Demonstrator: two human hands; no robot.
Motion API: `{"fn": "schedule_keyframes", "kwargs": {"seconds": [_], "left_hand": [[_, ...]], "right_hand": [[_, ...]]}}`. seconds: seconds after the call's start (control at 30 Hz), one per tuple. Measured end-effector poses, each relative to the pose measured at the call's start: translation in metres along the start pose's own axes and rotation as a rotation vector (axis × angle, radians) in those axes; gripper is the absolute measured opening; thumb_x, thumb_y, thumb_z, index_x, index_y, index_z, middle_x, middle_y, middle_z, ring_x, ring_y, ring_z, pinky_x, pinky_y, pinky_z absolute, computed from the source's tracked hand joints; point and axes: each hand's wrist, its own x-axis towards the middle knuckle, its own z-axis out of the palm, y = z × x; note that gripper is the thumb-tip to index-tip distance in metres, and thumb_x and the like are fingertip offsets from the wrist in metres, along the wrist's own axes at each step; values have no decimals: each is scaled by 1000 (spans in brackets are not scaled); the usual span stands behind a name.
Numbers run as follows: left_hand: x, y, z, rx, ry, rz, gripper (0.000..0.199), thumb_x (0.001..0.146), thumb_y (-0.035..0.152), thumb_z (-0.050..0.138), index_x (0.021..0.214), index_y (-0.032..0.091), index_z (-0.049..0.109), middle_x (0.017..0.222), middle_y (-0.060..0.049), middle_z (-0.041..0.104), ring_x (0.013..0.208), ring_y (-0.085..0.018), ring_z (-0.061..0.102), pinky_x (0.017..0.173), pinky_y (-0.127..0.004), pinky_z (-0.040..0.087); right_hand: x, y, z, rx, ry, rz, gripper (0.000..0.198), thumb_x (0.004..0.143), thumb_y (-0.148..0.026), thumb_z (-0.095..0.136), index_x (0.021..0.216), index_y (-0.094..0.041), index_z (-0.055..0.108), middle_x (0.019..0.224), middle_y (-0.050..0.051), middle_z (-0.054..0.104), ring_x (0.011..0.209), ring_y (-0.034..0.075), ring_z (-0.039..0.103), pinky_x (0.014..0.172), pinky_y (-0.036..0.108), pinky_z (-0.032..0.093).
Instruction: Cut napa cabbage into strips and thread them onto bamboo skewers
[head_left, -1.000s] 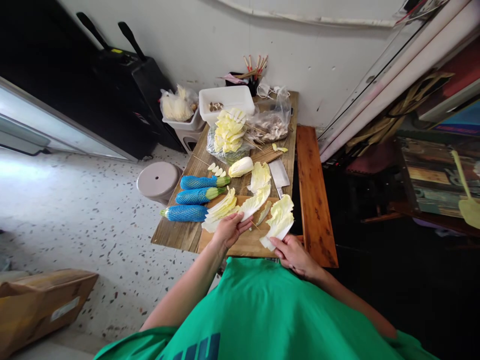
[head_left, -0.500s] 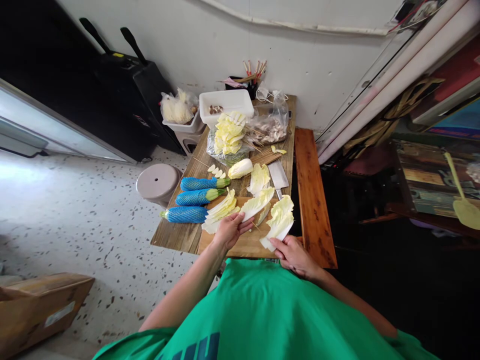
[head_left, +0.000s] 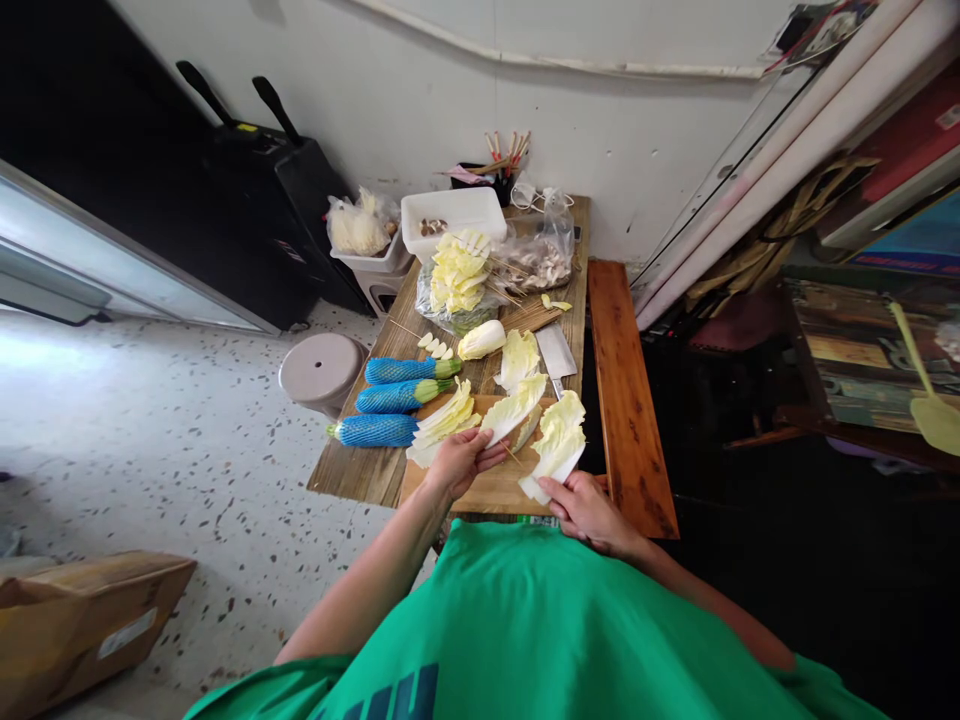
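My left hand (head_left: 461, 464) is closed on the white stem end of a napa cabbage leaf (head_left: 514, 410), held over the wooden cutting board (head_left: 480, 496). Pinched in my right hand (head_left: 589, 510) is the base of another napa cabbage leaf (head_left: 561, 436), at the board's right edge. A thin stick end (head_left: 513, 455) shows between the two leaves; where it leads is hidden. Stacked leaves (head_left: 444, 424) lie left of my left hand. Beyond the board are a loose leaf (head_left: 518, 358), a small cabbage heart (head_left: 482, 340) and a cleaver (head_left: 556, 354).
Several zucchini in blue net sleeves (head_left: 375, 431) line the table's left side. Further back are skewered cabbage on a plastic bag (head_left: 459, 275), a white tub (head_left: 454, 216) and bagged mushrooms (head_left: 536, 262). A wooden bench (head_left: 628, 400) stands right, a round stool (head_left: 321, 368) left.
The view has shifted slightly. Both hands keep hold of their cabbage leaves in nearly the same place.
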Motion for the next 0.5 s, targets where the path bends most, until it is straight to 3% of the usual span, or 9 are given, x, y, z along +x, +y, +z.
{"fn": "schedule_keyframes", "kwargs": {"seconds": [0.5], "left_hand": [[-6,6,6,18,-18,-50,5,80,10,52,81,9,57,81,-12,69,79,-18,67,73,-27,55]], "right_hand": [[-1,0,0,21,9,-37,39,74,-51,55,60,-16,46,41,-11,35,25,0,22,26,18,10]]}}
